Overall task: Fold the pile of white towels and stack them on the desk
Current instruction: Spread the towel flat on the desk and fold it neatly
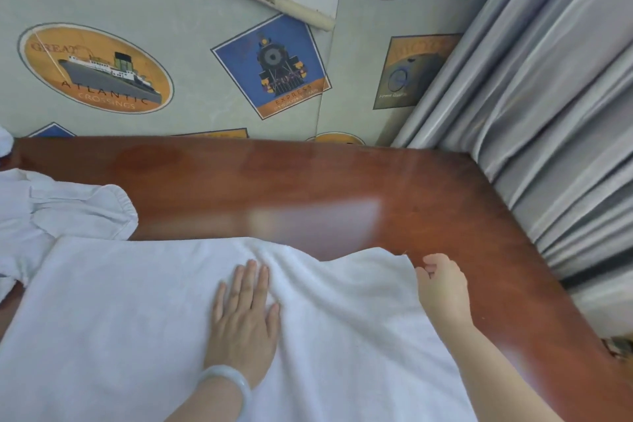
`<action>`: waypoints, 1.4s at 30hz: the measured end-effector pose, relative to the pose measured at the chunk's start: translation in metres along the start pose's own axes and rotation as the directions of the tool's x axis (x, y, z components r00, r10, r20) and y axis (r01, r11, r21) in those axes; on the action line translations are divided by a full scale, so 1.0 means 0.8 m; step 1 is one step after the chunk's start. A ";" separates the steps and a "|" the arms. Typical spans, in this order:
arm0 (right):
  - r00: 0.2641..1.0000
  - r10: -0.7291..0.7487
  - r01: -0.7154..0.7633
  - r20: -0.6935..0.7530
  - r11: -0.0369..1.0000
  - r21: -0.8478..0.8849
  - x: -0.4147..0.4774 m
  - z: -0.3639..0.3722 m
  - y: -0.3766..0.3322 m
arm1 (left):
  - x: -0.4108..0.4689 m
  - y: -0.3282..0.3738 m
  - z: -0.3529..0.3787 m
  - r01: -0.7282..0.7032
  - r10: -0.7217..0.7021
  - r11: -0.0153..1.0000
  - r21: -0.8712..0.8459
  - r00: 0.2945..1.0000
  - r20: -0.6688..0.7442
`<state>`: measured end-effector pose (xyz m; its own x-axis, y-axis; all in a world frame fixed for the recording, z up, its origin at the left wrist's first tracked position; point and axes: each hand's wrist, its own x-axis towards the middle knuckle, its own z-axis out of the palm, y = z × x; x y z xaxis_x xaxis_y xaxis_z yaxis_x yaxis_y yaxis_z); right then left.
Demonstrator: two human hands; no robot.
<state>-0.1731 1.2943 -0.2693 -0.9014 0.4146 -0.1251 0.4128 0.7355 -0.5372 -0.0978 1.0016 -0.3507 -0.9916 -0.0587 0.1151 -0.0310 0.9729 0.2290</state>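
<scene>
One red-brown wooden bench (342, 181) carries a white towel (137, 319) spread across its near side; crumpled towels (68, 209) lie just beside it, left; left hand (243, 319) presses flat on it, fingers straight; right hand (443, 288) pinches its far right corner.

Before me the wallpaper (191, 3) carries a ship label (96, 68) at ten o'clock and a train label (274, 65) at twelve, beneath a peeling strip (274, 0). A grey curtain (555, 96) hangs at two o'clock
</scene>
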 end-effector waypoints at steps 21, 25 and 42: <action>0.978 -0.026 -0.060 0.205 0.913 0.404 -0.047 0.013 -0.006 | 0.007 -0.003 0.003 0.032 -0.032 0.999 0.027 0.999 0.024; 0.981 0.143 -0.170 0.130 0.959 0.227 0.007 0.010 -0.007 | 0.006 -0.001 0.000 0.040 -0.042 0.999 0.033 0.998 0.036; 0.986 0.150 -0.164 0.069 0.935 0.313 0.116 0.002 -0.023 | 0.012 0.002 -0.002 0.044 -0.048 0.998 0.055 0.997 0.068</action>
<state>-0.2643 1.3181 -0.2723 -0.8361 0.4821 -0.2617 0.4932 0.4519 -0.7433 -0.1074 1.0022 -0.3480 -0.9952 -0.0901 0.0382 -0.0818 0.9802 0.1804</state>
